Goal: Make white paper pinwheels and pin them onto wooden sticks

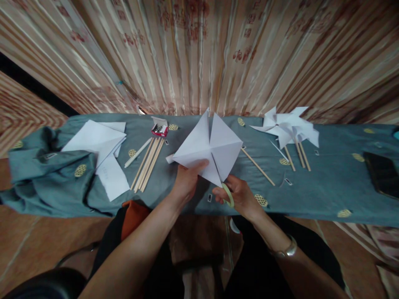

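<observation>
A square sheet of white paper (pixel 225 145), slit from its edges toward the middle, is raised over the table in front of me. My left hand (pixel 187 178) grips its near left edge, thumb on top and fingers underneath. In my right hand (pixel 238 193) are scissors with pale green handles (pixel 230 196), at the paper's near corner. Their blades are mostly hidden by the paper, along a slit there. Under and beside the sheet, a wooden stick (pixel 258 167) lies to the right.
Finished paper pinwheels (pixel 288 124) on sticks lie at the right, and a dark phone (pixel 382 174) farther right. Left are several wooden sticks (pixel 148 166), a white rod (pixel 137 153), an opened small red box (pixel 160 128) of metal pins and paper sheets (pixel 93 139). A curtain (pixel 199 58) hangs behind the table.
</observation>
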A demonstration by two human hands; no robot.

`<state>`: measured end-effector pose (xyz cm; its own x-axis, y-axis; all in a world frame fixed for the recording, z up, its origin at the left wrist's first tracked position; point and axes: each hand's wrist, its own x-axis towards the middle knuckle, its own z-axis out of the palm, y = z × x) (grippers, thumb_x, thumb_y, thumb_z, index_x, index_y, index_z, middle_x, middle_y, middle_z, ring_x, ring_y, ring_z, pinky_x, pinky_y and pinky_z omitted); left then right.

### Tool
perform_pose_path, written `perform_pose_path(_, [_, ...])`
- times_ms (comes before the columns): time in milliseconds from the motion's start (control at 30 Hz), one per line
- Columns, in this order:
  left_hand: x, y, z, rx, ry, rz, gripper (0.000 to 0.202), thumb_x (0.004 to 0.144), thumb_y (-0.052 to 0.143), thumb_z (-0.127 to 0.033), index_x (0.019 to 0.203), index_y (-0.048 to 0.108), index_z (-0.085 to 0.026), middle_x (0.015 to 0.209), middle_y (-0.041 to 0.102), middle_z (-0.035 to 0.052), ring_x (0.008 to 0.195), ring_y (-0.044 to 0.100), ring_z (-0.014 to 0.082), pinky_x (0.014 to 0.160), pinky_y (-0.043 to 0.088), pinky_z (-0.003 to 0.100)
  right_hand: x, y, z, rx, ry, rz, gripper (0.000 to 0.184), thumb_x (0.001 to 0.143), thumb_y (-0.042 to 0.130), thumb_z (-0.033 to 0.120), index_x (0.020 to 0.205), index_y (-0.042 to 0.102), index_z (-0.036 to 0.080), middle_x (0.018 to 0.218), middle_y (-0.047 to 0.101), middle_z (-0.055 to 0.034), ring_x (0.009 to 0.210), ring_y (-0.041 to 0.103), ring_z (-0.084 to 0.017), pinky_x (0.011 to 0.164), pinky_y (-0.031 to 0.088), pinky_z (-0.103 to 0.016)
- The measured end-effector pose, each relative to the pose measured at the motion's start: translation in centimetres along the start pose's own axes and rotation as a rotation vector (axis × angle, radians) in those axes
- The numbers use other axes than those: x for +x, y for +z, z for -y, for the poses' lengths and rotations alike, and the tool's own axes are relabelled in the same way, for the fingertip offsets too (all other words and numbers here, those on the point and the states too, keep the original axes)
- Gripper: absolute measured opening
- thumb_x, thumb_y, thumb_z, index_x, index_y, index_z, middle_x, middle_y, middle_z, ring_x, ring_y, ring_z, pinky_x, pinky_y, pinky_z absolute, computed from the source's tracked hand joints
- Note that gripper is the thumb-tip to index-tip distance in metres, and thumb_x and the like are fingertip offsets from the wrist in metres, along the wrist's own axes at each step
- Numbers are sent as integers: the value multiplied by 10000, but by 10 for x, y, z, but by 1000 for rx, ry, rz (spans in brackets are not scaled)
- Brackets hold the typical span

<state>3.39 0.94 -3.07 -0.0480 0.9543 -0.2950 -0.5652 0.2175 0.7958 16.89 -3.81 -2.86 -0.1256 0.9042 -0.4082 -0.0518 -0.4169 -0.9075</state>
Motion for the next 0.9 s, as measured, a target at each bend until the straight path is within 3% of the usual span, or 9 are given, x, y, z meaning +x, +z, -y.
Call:
perform_pose_path(567, [0, 0, -1, -17, 12, 18, 391, 534, 831, -170, 899, 692, -146, 858, 734, 45, 795, 649, 183, 808, 490, 331, 0, 1, 1, -4, -8, -7, 409, 531, 841, 452, 738, 619, 178, 485, 593, 38, 423, 496, -103, 432, 394, -235])
perform_pose_path(900, [7, -3, -11, -11, 7, -43, 366, 501, 852, -169, 838, 709, -145, 826, 741, 40, 796, 673, 196, 791, 506, 328, -2, -7, 1, -77, 56, 90, 509, 562, 816, 479, 923, 629, 174, 545, 628, 35, 479, 549, -121, 470, 420, -238])
